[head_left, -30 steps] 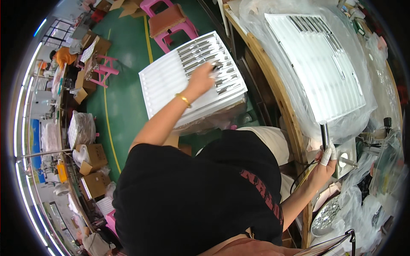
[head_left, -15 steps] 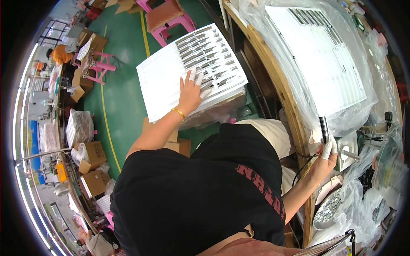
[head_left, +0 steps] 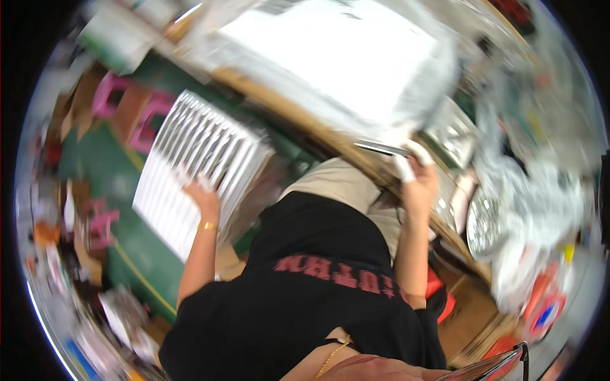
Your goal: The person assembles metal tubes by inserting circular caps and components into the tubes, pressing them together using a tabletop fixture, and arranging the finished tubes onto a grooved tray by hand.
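Note:
Between the fingertips of my right hand (head_left: 418, 181) is a slim, shiny metal bar with a dark stripe (head_left: 380, 147), held near the bench edge. White covers sit on several fingertips of both hands. My left hand (head_left: 204, 198) rests with fingers apart on a white ridged tray (head_left: 166, 213), by the near ends of a row of shiny metal pieces (head_left: 206, 136). Blur hides the exact shape of these pieces and just what the left fingertips touch.
A wooden-edged bench (head_left: 286, 111) bears a bright white tray (head_left: 330, 57) on clear plastic. At right are a bowl of small shiny pieces (head_left: 483, 222) and crumpled plastic bags (head_left: 540, 209). Pink stools (head_left: 149, 124) stand on the green floor beyond the left tray.
The whole view has swung round and blurred. My left hand has shifted from among the metal pieces toward their near ends. The bar in my right hand now lies more level.

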`<state>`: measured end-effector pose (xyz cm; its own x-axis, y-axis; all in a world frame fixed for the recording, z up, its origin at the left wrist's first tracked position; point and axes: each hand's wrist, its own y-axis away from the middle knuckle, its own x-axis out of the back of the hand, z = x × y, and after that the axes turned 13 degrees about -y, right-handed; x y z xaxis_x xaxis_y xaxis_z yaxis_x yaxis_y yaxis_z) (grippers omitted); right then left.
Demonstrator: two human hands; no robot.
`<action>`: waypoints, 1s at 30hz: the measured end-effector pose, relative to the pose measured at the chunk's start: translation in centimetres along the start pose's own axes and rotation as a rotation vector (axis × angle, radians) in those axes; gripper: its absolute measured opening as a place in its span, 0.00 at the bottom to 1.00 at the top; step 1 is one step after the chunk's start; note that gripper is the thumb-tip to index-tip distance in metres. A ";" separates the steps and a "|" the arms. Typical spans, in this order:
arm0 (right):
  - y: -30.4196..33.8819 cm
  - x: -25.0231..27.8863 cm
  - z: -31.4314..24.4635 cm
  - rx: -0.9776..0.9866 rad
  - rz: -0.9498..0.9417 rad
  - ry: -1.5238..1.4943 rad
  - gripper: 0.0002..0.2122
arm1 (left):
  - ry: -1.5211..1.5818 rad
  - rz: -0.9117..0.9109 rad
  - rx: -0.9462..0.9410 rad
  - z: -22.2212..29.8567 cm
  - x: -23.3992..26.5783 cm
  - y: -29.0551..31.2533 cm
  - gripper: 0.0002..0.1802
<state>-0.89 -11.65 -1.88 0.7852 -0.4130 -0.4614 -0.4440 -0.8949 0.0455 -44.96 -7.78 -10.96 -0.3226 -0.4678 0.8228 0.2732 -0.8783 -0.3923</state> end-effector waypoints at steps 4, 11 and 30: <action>1.1 0.1 -1.3 0.083 0.043 -0.062 0.16 | 0.366 -0.092 -0.312 14.1 -0.6 -1.8 0.29; 3.6 2.7 -3.6 0.172 0.131 -0.193 0.16 | 1.074 -1.367 -0.226 33.7 -3.4 2.1 0.14; -11.6 23.3 -15.5 0.335 0.588 1.339 0.08 | 1.137 -1.465 -0.086 39.6 -5.2 4.7 0.12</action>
<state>29.26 -13.54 0.52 0.1853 -0.7006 0.6890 -0.7582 -0.5480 -0.3533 -6.15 -5.59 -0.81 -0.6169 0.7744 -0.1405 -0.7799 -0.5774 0.2417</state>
